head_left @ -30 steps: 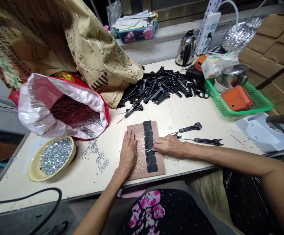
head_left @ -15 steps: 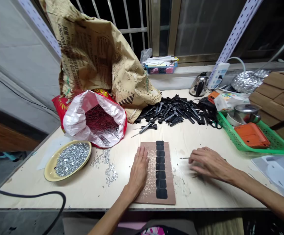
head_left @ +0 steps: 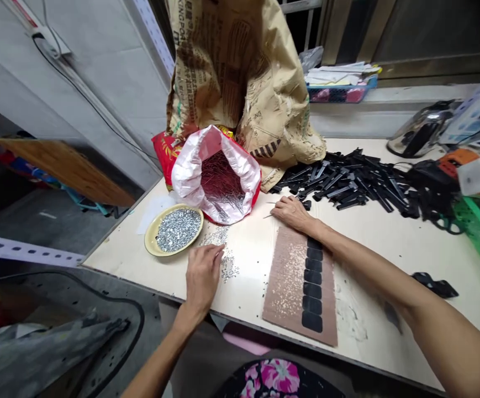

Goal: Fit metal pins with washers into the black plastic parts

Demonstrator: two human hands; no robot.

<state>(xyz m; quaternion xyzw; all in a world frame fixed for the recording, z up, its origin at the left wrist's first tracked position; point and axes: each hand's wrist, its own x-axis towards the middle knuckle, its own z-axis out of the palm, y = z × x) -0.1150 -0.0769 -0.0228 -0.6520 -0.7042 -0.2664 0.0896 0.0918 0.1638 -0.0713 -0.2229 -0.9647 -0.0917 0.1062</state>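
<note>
My left hand [head_left: 203,276] is closed in a pinch at the edge of the loose small shiny metal pieces [head_left: 229,268]. What lies between its fingertips is too small to make out. My right hand [head_left: 293,213] reaches across to the near side of a pile of black plastic parts [head_left: 351,179]. Its fingers are curled over something with thin metal rods sticking out to the left; the rest is hidden. Under my right forearm lies a brown board [head_left: 283,282] with pale specks and a column of black rounded-square pads [head_left: 312,290].
A yellow dish [head_left: 152,243] of shiny metal pieces stands at the left. Behind it a red-and-white bag [head_left: 185,177] of thin pins leans against a large brown paper sack [head_left: 273,105]. Dark flat pieces [head_left: 434,284] lie at the right, near a green basket [head_left: 478,237].
The view has swung left. My left hand has left the board for the loose metal pieces. My right hand has moved from right of the board to the rods by the black pile.
</note>
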